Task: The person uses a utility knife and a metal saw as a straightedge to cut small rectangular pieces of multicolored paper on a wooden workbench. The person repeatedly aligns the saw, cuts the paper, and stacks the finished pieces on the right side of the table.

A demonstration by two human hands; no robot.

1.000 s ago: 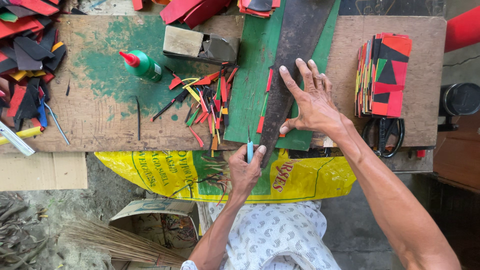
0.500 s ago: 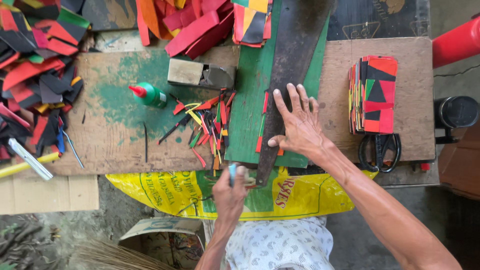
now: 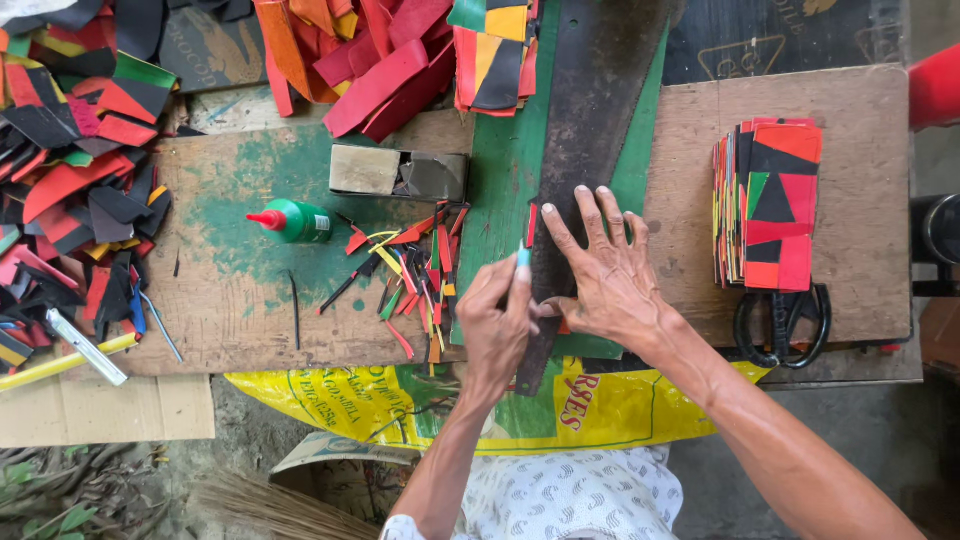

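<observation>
My left hand (image 3: 500,325) grips a small knife with a light blue handle (image 3: 523,258), its tip against the left edge of a long dark tapered strip (image 3: 590,110). That strip lies on a green mat (image 3: 500,170) on the wooden work board (image 3: 230,300). My right hand (image 3: 605,275) lies flat on the strip with fingers spread, pressing it down. A thin red sliver (image 3: 531,224) lies next to the strip's edge just above the knife.
Coloured offcut slivers (image 3: 410,270) lie left of the mat. A green glue bottle with red tip (image 3: 295,221) and a small block (image 3: 395,172) sit on the board. Stacked coloured pieces (image 3: 770,200), black scissors (image 3: 780,325), scrap heaps (image 3: 70,170), and a yellow sack (image 3: 600,400) are nearby.
My left hand has risen from the board's front edge with the knife to the strip's edge. My right hand stays pressed on the strip. The view has shifted closer.
</observation>
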